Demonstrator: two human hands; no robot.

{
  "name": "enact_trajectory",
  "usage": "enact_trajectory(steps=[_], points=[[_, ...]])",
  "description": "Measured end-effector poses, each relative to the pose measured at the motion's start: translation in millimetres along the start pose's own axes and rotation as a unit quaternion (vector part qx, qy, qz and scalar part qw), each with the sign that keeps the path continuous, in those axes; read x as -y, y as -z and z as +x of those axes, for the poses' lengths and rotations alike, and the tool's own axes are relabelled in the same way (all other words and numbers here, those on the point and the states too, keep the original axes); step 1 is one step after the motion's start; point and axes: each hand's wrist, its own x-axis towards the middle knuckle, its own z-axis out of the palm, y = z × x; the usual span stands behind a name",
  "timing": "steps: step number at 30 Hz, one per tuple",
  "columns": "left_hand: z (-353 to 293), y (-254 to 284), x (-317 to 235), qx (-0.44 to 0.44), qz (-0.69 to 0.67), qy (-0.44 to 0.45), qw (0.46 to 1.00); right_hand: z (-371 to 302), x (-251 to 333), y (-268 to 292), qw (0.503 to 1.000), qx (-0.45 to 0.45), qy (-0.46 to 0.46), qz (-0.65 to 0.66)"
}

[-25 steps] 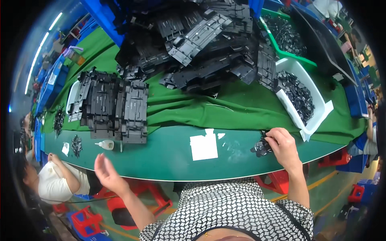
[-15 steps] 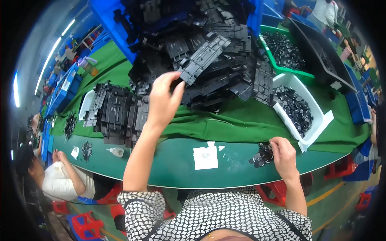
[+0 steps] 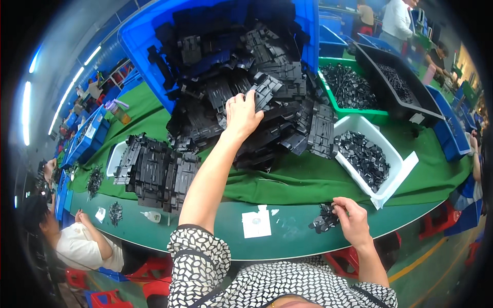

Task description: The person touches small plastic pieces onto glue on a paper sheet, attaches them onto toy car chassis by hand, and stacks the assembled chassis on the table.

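My left hand [image 3: 244, 117] reaches to the big heap, its fingers closed round the near end of a long black plastic molded part [image 3: 268, 88]. That part lies tilted on top of a heap of similar black plastic parts [image 3: 215, 92], which spills from a blue bin [image 3: 149, 56]. On the table to the right, my right hand [image 3: 352, 222] is at a small pile of little black plastic pieces [image 3: 323, 219]. Thumb and fingertips pinch at the pile's edge on what looks like one small black piece, partly hidden by the fingers.
Stacked black parts [image 3: 151, 172] stand at left. A white square sheet [image 3: 257, 224] and a small white bottle [image 3: 152, 216] lie near the front edge. At right are a white tray [image 3: 398, 177], a green tray [image 3: 354, 112] and a black bin [image 3: 429, 115]. A co-worker [image 3: 84, 244] sits at far left.
My left hand has moved forward and right, farther over the long black part. My right hand stays at the small pile. The whole view has shifted, showing more of the blue bin.
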Motion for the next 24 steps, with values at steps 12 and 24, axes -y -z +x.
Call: enact_trajectory(steps=[12,24], points=[[-140.1,114.1,-10.5,0.072,-0.876,0.191,0.436,2.0,21.2,-11.7,0.921,0.064,-0.210,0.322],[-301.7,92.4,-9.3,-0.059,-0.907,0.307,0.283,16.5,35.2,-87.2,0.814,0.163,-0.257,0.494]])
